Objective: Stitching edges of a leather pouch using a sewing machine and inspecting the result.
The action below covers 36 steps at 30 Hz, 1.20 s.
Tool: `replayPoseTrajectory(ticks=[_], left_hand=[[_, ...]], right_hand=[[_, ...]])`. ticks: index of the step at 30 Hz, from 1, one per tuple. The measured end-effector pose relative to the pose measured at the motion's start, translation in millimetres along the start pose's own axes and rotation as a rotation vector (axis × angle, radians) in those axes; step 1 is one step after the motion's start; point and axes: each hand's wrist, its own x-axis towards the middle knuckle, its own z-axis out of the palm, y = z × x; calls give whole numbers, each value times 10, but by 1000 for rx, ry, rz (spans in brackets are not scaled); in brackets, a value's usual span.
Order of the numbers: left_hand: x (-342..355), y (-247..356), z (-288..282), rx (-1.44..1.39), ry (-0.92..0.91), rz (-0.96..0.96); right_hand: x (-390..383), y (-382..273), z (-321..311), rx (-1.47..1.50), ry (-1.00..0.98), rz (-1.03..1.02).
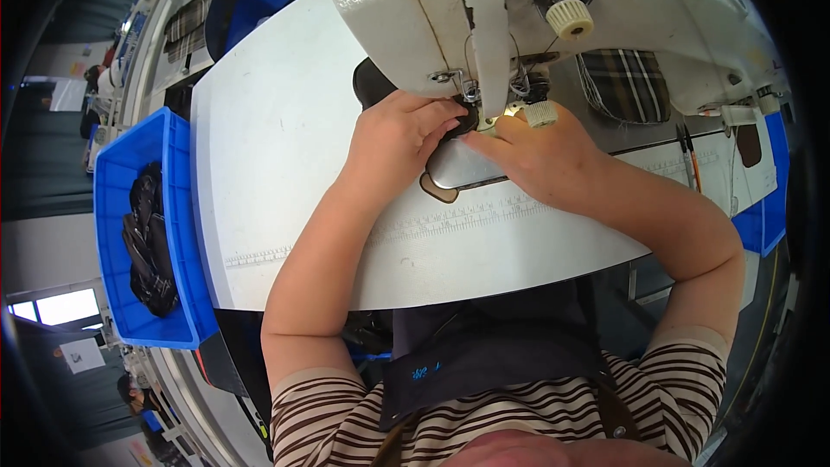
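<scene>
Worktop point(277, 147) stretches left to an edge beside a blue bin point(183, 233); a sewing machine point(389, 17) overhangs our reach. Our left hand point(399, 138) bends, half closed, over a dark piece point(373, 86) at its needle end; our right hand point(555, 157) curls alongside. Contact is partly hidden; we cannot tell either grip.

The white worktop point(268, 156) bore ruler markings point(432, 224) along its near side; on it sat a sewing machine point(709, 39), a dark piece point(372, 86) and — toward the right — two slim pen-like tools point(695, 169).
</scene>
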Motion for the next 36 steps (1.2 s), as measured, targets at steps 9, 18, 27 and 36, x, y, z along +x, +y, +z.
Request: replayPoseTrajectory(ticks=[9,18,27,36], left_hand=[[1,-43,3,115,-20,69],[-2,21,28,77,-5,43],[12,56,93,164,96,57],[22,152,152,231,111,-60]], right_hand=[[10,-4,-32,-45,-47,-21],[-4,-7,-14,-41,-41,-15],[26,-13,-5,-65,-19,18],[34,14,61,25,29,82]])
